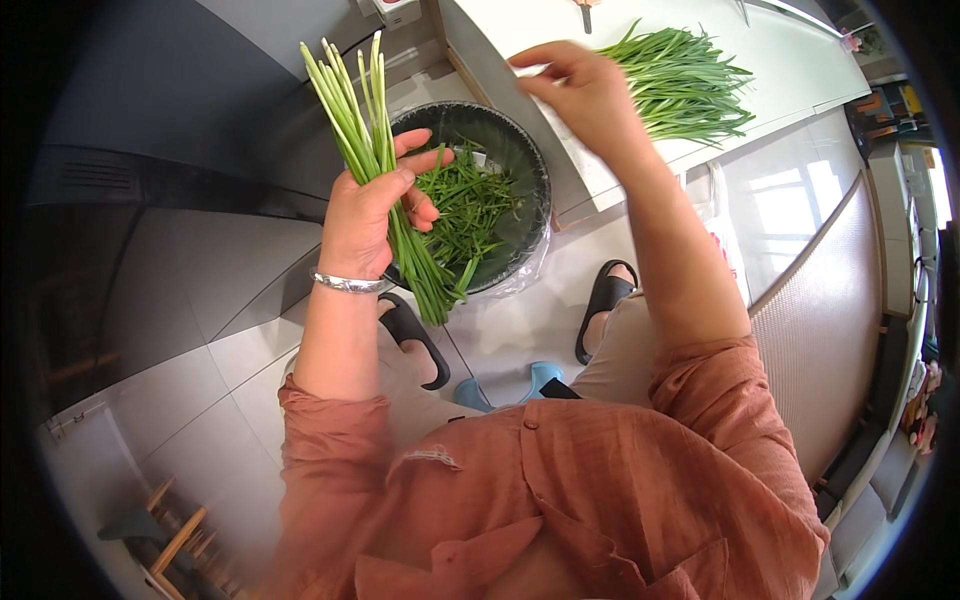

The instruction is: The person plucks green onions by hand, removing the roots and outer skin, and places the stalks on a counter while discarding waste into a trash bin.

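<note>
My left hand (382,199) holds a bunch of long green garlic chives (409,247), their pale stem ends pointing up and their leaves hanging down. Below it stands a round black bin lined with clear plastic (536,180), with loose green scraps (465,210) inside. My right hand (577,79) is raised at the edge of the white tabletop, thumb and fingers bent towards each other; whether something thin is between them cannot be told. Just beyond it, a large heap of garlic chives (686,86) lies on the white tabletop (802,75).
At the table's far edge lies a knife (586,15), partly cut off by the frame. A dark cabinet (225,112) is at the left. Below are my feet in black slippers (600,307) and a light blue plastic stool (544,379). A white plastic bag (724,232) hangs by the table.
</note>
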Motion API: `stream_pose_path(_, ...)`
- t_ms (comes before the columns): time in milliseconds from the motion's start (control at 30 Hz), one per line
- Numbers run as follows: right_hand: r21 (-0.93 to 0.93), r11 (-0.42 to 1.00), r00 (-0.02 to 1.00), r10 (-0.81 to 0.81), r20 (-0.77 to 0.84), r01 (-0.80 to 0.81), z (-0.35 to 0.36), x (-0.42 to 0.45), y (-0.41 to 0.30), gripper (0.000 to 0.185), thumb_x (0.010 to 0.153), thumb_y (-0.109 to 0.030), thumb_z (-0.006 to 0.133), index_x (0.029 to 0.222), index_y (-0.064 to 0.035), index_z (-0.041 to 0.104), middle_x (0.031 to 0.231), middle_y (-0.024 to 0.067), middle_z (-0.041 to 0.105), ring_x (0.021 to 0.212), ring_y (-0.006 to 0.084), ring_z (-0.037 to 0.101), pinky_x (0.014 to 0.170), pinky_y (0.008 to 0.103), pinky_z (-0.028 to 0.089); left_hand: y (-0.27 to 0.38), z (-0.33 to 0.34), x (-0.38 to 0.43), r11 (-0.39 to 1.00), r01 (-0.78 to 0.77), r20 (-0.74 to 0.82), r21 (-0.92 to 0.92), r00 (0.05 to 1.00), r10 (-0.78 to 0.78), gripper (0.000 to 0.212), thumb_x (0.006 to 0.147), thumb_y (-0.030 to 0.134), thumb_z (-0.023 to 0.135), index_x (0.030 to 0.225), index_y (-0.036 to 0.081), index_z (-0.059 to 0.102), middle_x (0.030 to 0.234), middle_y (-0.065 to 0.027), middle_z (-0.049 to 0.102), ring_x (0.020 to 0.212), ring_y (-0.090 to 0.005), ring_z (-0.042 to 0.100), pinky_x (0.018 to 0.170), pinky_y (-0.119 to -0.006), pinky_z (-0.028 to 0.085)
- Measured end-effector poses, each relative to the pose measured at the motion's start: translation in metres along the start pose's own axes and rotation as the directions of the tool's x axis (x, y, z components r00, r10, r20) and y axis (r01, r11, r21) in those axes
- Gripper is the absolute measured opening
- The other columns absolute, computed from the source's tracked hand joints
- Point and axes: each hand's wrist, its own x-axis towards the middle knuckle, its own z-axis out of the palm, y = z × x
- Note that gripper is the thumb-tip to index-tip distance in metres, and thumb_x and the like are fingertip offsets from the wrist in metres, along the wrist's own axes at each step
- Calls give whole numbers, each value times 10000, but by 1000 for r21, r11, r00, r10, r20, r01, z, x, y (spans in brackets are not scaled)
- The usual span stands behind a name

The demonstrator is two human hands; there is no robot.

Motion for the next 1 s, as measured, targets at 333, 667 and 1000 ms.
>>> stream_pose_path(333, -35, 862, 841, -484, 242, 506, 44, -17, -17, 192, 654, -38, 651, 840, -83, 637, 999, 74, 556, 915, 234, 517, 768, 325, 425, 0, -3, -2, 996, -37, 4, -77, 999, 37, 414, 789, 37, 420, 1188, -69, 396, 938, -171, 597, 551, -172, 587, 465, -258, 484)
stream_pose_path(667, 51, 906, 879, -421, 222, 421, 49, -17, -18, 82, 678, -50, 636, 760, -51, 636, 847, 69, 584, 782, 231, 540, 689, 305, 439, 2, -1, -4, 999, -39, 31, 26, 999, 38, 415, 781, 28, 411, 1189, -49, 400, 924, -160, 610, 516, -145, 573, 443, -232, 464)
stream_pose_path(1000, 75, 915, 860, -398, 318, 396, 45, -19, -24, 94, 702, -51, 617, 788, -15, 629, 772, 79, 578, 708, 206, 546, 622, 285, 435, 3, 1, -5, 996, -47, 31, 77, 999, 45, 467, 789, 13, 398, 1243, -59, 315, 819, -154, 632, 479, -136, 558, 425, -224, 437)
